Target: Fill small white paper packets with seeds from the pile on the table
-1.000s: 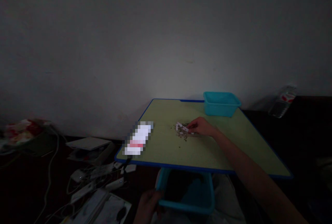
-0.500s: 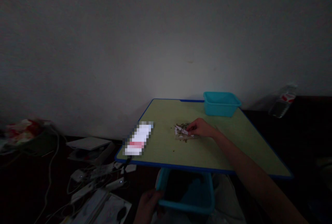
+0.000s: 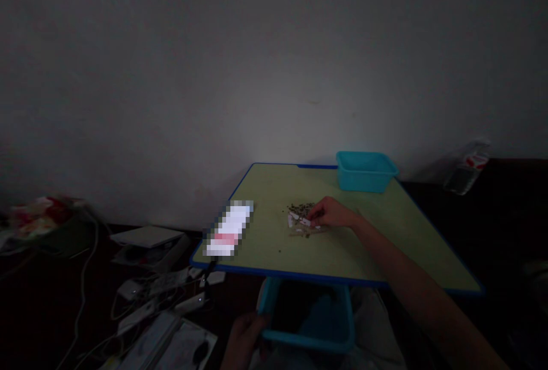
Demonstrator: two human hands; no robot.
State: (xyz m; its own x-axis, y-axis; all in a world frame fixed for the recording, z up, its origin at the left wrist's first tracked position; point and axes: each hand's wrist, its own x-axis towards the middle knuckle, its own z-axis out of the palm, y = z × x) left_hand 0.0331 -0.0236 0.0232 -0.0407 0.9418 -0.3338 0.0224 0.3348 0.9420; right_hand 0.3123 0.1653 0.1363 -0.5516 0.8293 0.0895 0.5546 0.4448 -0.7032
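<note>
My right hand (image 3: 329, 212) is over the middle of the table, its fingers pinched on a white strip (image 3: 301, 220) that looks like paper or card. Under and around the strip lies a small heap of dark bits (image 3: 301, 208), with more white scraps and what looks like a clear plastic piece. Below the table's near edge, a blue plastic basin (image 3: 308, 340) sits at my lap with dark contents I cannot make out. My left hand (image 3: 247, 333) is closed around the basin's left rim.
A second blue basin (image 3: 367, 181) stands at the back right of the table (image 3: 265, 184). A phone with a blurred screen (image 3: 229, 230) is at the left edge. Cables and power strips (image 3: 156, 284) clutter the floor at left. A clear plastic package (image 3: 466, 167) is at far right.
The white strip has tilted and shifted slightly toward the near edge under my right hand. Some crumbs have moved. My left hand and the basins are unchanged.
</note>
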